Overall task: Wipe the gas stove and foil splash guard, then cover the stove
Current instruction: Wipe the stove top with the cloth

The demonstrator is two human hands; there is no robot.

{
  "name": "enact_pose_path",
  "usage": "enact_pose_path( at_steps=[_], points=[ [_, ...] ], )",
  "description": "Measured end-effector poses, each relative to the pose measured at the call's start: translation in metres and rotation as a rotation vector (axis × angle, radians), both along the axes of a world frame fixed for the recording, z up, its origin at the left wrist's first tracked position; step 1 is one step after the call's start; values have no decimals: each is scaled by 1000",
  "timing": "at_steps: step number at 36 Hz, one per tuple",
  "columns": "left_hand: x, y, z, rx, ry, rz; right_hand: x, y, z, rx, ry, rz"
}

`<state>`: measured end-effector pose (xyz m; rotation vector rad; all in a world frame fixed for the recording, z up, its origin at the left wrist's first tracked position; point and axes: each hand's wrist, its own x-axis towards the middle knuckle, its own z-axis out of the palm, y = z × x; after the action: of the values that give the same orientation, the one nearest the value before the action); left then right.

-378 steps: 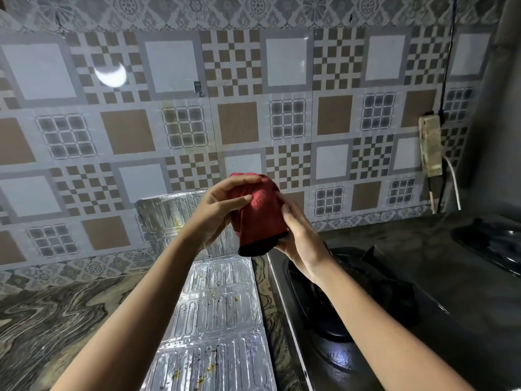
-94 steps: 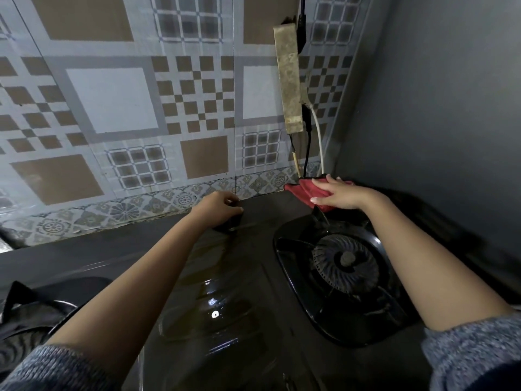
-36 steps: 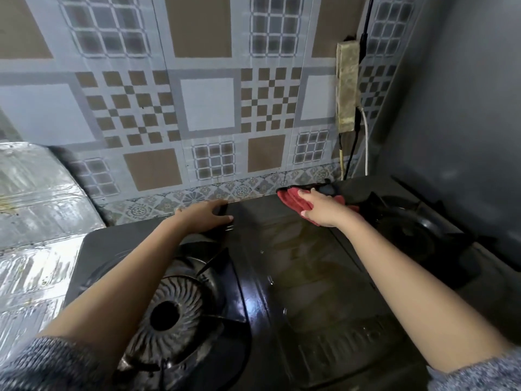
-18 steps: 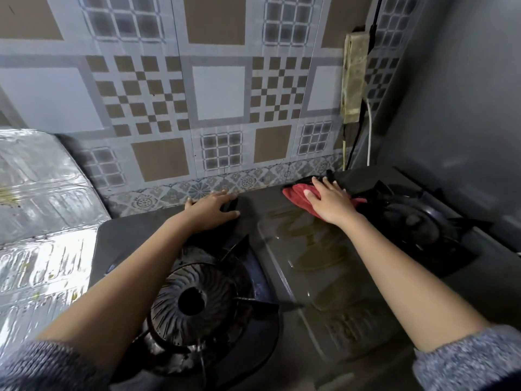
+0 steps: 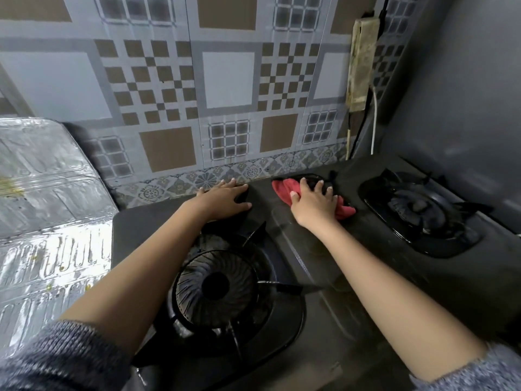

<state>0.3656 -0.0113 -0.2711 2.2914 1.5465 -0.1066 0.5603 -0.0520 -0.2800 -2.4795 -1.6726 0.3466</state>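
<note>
The black two-burner gas stove (image 5: 332,277) fills the lower middle, with a left burner (image 5: 215,286) and a right burner (image 5: 417,206). My right hand (image 5: 313,203) presses a red cloth (image 5: 284,187) flat on the stove's back middle, fingers spread over it. Flat on the back edge behind the left burner rests my left hand (image 5: 224,200), holding nothing. The foil splash guard (image 5: 48,198) lies at the left, spotted with yellowish stains.
A patterned tile wall (image 5: 228,80) rises right behind the stove. A dirty power strip (image 5: 362,63) with cables hangs on it near the right corner. A plain grey wall (image 5: 465,94) closes in the right side.
The red cloth under my right hand has stayed at the stove's back middle, shifting slightly. My left hand keeps its place on the back edge. The view has tilted a little.
</note>
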Motion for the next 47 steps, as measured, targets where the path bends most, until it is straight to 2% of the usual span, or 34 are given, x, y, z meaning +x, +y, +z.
enact_pose_path(
  at_steps=[8,24,35,47],
  points=[
    [-13,5,-5,7,10,-5,-23,-12,-2,32,-17,125],
    [-24,2,-6,14,7,22,-16,-27,-4,55,-53,410],
    [-20,4,-6,3,15,41,26,-43,-1,115,96,749],
    [34,4,-1,38,27,14,81,-23,-1,146,108,674]
  ],
)
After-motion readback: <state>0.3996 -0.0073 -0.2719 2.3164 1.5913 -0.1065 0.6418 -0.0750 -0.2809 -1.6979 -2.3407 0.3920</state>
